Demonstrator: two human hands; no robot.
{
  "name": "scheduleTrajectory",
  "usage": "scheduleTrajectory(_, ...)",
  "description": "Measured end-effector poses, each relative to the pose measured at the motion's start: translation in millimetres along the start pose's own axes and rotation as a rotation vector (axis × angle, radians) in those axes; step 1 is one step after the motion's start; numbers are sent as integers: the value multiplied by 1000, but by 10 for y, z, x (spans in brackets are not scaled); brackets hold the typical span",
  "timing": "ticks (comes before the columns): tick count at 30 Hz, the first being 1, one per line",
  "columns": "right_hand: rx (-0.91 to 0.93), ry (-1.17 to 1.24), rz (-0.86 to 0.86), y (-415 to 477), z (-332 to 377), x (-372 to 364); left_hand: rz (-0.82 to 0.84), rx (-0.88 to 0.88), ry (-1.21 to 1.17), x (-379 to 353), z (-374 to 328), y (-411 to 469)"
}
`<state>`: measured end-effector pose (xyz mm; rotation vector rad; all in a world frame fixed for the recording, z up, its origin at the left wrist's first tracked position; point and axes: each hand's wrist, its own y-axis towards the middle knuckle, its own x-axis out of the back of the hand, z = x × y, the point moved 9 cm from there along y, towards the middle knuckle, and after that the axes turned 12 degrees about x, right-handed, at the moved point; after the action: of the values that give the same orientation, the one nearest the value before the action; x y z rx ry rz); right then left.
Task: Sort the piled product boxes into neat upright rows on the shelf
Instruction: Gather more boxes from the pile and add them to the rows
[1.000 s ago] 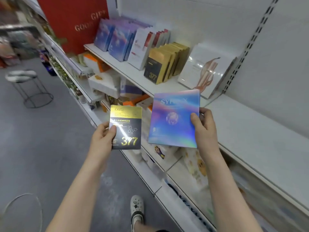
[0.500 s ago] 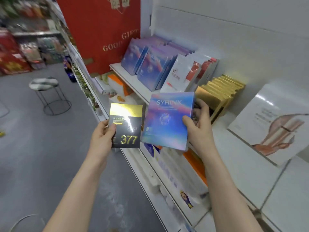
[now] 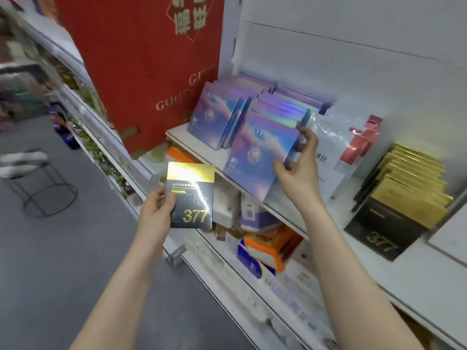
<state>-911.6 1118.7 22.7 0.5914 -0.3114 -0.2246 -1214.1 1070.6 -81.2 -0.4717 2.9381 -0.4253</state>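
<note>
Shelf (image 3: 192,142) edge under holographic box (image 3: 257,155), right hand (image 3: 297,170); 377 box (image 3: 192,195), left hand (image 3: 155,210), aside

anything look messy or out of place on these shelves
Yes. On the lower shelf, an orange box and a blue box lie tilted in a jumbled pile, not upright. The holographic row and gold row above stand neat.

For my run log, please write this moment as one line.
left hand holds black box | right hand holds purple box at shelf
</note>
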Motion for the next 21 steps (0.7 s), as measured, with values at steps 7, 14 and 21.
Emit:
scheduleTrajectory(7,150,-539,-150,442,-72,-179,156,42,63,-76,-102,547)
scheduleTrajectory(14,161,-794,-136,595,-139,-283,263,59,93,-216,-87,759)
scheduleTrajectory(21,125,-919,-110,508,-44,-312,344,84,110,-394,-56,746)
